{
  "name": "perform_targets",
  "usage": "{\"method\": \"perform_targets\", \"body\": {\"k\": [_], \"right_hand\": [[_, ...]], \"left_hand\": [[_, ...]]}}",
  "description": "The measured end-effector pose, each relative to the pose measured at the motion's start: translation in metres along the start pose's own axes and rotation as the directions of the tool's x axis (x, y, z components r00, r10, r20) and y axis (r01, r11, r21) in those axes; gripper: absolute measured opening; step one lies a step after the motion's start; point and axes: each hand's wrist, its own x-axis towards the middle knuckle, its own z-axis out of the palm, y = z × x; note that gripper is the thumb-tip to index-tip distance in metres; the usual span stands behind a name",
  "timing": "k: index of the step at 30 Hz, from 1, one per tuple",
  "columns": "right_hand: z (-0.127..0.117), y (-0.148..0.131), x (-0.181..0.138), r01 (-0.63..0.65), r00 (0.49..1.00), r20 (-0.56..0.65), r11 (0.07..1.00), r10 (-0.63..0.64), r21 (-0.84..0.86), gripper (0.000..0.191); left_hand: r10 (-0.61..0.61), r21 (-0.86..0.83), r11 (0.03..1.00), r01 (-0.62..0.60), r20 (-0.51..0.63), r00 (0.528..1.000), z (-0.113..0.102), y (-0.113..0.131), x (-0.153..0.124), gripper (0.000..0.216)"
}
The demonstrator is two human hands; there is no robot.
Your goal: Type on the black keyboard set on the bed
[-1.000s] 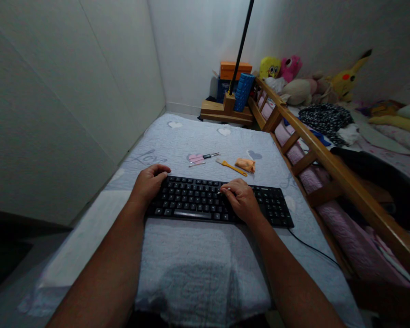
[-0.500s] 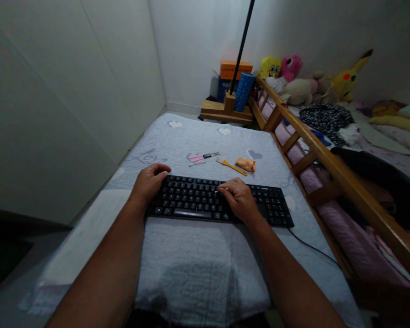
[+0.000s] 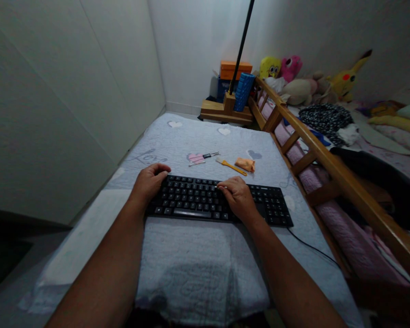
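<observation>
Two hands (image 3: 150, 184) (image 3: 238, 196), one keyboard (image 3: 191, 198), one pinched white stick (image 3: 222, 187)

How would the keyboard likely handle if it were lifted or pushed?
Probably stiff: the keyboard looks like a long, straight slab. It seems unlikely to roll, since it lies flat. Its cable, trailing across the bedding, might drag along.

Noted left forearm (image 3: 105, 255) and right forearm (image 3: 290, 269) bare to the lower edge of view, smooth in outline and tapering forward, left hand (image 3: 150, 182) and right hand (image 3: 238, 196) likewise bare, plus apparent dark clothing (image 3: 145, 320) at bottom centre, too dim for detail.
</observation>
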Motion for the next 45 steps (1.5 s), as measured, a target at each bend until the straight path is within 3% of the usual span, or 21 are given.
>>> {"method": "perform_targets", "body": {"k": [7, 14, 18, 24, 33, 45], "right_hand": [[0.001, 0.002, 0.004, 0.008, 1.000, 0.017, 0.999, -0.007, -0.047, 0.017], [-0.005, -0.002, 0.023, -0.014, 0.993, 0.116, 0.994, 0.026, -0.104, 0.016], [-0.001, -0.004, 0.025, -0.057, 0.994, 0.093, 0.995, 0.065, -0.086, 0.018], [0.009, -0.001, 0.015, -0.121, 0.991, -0.052, 0.992, 0.120, -0.029, 0.021], [0.016, -0.007, 0.014, -0.078, 0.997, -0.018, 0.997, 0.078, 0.015, 0.018], [0.016, -0.008, 0.010, -0.022, 1.000, -0.006, 1.000, 0.022, -0.004, 0.016]], "left_hand": [[0.009, -0.003, 1.000, -0.009, 0.002, 1.000, 0.000, -0.001, 0.001, 0.029], [0.019, 0.013, 1.000, -0.019, 0.010, 1.000, 0.001, 0.001, 0.001, 0.027], [0.052, 0.028, 0.998, -0.052, 0.015, 0.999, 0.000, 0.001, 0.001, 0.026], [0.067, 0.074, 0.995, -0.069, 0.040, 0.997, -0.002, 0.004, 0.000, 0.024], [0.044, 0.082, 0.995, -0.051, 0.091, 0.995, -0.004, 0.004, -0.001, 0.027], [0.037, 0.041, 0.998, -0.038, 0.038, 0.999, -0.001, 0.004, -0.001, 0.026]]}}
